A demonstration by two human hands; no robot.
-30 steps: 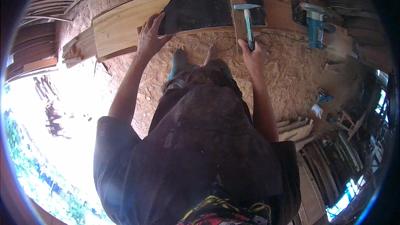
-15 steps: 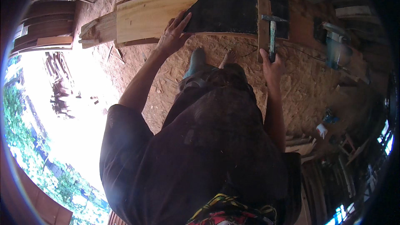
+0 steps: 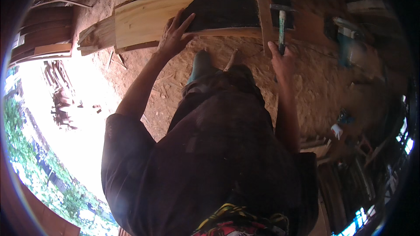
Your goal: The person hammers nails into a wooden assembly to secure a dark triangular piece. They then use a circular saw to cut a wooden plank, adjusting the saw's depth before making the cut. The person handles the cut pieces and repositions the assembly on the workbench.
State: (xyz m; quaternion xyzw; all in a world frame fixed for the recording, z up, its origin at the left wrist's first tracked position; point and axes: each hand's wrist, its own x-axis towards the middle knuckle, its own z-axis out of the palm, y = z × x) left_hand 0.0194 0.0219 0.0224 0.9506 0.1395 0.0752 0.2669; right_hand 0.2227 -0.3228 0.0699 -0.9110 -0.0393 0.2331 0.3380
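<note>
My left hand [image 3: 172, 39] lies with fingers spread on the near edge of a black panel [image 3: 227, 6], where it meets a pale wooden board [image 3: 148, 17]. My right hand [image 3: 282, 59] is closed round the dark lower end of a hammer [image 3: 281, 24]. The hammer's handle points away from me, and its metal head is over the black panel. Just left of the hammer, a narrow wooden strip [image 3: 261, 11] crosses the panel and sticks out past its near edge, close to my right thumb. My palm hides part of the grip.
A blue-green power tool [image 3: 346, 46] stands right of the panel with a cord nearby. Shavings and offcuts cover the ground [image 3: 166, 91]. Stacked boards [image 3: 50, 28] are at the far left. A small white container [image 3: 336, 130] lies on the right, with timber pieces behind it.
The whole view has shifted, so the bench things appear further left and up. Relative to the strip, the hammer and my right hand are slightly further right. My left hand stays on the panel edge.
</note>
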